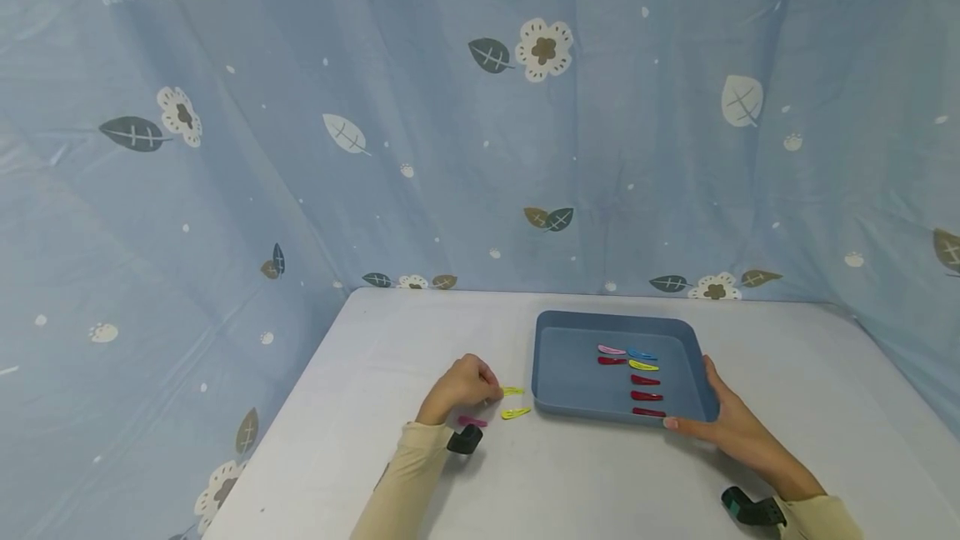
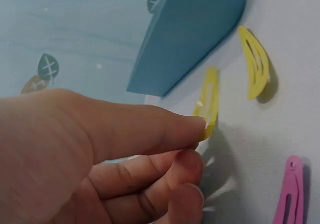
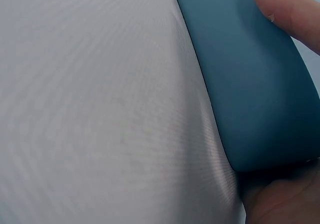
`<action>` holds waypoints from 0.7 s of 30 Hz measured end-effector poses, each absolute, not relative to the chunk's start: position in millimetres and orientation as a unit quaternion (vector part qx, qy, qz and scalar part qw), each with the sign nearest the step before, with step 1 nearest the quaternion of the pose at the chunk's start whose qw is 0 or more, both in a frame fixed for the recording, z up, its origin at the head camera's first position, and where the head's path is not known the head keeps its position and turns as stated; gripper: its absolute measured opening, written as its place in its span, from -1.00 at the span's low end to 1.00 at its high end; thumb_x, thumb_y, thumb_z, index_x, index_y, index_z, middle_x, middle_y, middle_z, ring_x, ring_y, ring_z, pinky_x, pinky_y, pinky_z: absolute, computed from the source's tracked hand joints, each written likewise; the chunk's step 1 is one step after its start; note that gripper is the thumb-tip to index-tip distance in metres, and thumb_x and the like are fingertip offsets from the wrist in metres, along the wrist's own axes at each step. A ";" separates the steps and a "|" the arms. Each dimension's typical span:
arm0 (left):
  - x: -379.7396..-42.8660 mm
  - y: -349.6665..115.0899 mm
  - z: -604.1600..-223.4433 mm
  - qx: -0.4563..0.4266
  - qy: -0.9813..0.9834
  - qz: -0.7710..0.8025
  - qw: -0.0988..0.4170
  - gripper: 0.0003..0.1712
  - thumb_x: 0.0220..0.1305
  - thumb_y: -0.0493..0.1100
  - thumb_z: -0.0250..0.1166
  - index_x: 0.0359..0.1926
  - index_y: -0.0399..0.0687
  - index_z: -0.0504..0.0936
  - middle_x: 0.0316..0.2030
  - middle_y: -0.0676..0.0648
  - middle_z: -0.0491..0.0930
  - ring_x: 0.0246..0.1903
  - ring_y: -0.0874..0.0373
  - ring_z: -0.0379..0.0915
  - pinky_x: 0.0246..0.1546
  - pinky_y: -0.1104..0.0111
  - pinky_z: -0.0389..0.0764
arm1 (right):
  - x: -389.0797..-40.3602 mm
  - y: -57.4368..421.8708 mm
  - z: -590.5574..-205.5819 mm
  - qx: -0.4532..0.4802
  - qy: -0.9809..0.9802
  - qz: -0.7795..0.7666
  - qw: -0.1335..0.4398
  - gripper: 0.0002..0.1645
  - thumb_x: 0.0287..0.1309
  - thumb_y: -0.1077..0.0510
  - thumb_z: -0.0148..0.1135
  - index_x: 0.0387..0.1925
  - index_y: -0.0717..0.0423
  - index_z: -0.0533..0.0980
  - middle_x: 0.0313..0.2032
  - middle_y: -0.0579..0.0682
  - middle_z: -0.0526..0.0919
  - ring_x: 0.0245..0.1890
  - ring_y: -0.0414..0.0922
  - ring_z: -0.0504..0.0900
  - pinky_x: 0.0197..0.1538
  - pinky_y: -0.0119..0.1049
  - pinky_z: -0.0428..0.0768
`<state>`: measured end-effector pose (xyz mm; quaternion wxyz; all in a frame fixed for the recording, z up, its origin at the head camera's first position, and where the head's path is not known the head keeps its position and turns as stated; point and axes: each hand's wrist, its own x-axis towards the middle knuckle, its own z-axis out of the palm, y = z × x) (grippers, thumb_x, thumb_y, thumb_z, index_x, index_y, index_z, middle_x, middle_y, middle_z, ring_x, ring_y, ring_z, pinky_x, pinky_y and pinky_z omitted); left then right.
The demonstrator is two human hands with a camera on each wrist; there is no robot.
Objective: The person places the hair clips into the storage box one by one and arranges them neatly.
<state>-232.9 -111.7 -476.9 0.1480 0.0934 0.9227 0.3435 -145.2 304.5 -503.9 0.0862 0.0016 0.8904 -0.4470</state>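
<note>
My left hand (image 1: 461, 386) pinches one end of a yellow snap hair clip (image 2: 212, 92) between thumb and fingers, left of the blue tray (image 1: 566, 373). A second yellow hair clip (image 1: 516, 413) lies on the table close by. Near the left wrist sits a pink hair clip (image 1: 472, 422), also on the table. My right hand (image 1: 731, 427) grips the tray's near right corner, its thumb (image 3: 287, 9) on the rim and the fingers along the side. Inside the tray are a light pink clip (image 1: 611, 349), a blue clip (image 1: 642, 354), a yellow clip (image 1: 643, 365) and several red clips (image 1: 647, 396).
A white cloth (image 1: 592, 482) covers the table under the tray and clips. Behind and to the left hangs a blue curtain (image 1: 420, 107) printed with leaves and flowers, meeting the table's back edge. Each wrist wears a dark camera mount (image 1: 465, 439).
</note>
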 end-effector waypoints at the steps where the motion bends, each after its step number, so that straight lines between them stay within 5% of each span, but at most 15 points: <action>1: -233.7 -112.7 -477.4 0.096 0.919 0.351 0.151 -0.89 0.18 -0.22 0.48 -0.43 -0.15 0.73 -0.49 -0.01 0.67 -0.50 0.20 0.43 -0.48 0.41 0.40 | -145.2 304.5 -503.8 0.002 0.890 -0.447 0.087 0.61 0.13 -0.15 0.48 0.58 0.15 -0.63 0.57 0.51 -0.42 0.52 0.62 -0.25 0.32 0.65 -0.01; 21: -243.1 -128.3 -471.4 0.107 0.880 0.443 0.134 -0.88 0.30 -0.27 0.38 -0.25 -0.26 0.78 -0.41 -0.11 0.76 -0.47 0.15 0.61 -0.45 0.42 0.51 | -145.4 304.7 -504.4 -0.001 0.891 -0.447 0.085 0.61 0.15 -0.15 0.47 0.57 0.19 -0.63 0.57 0.51 -0.44 0.53 0.61 -0.28 0.33 0.65 -0.02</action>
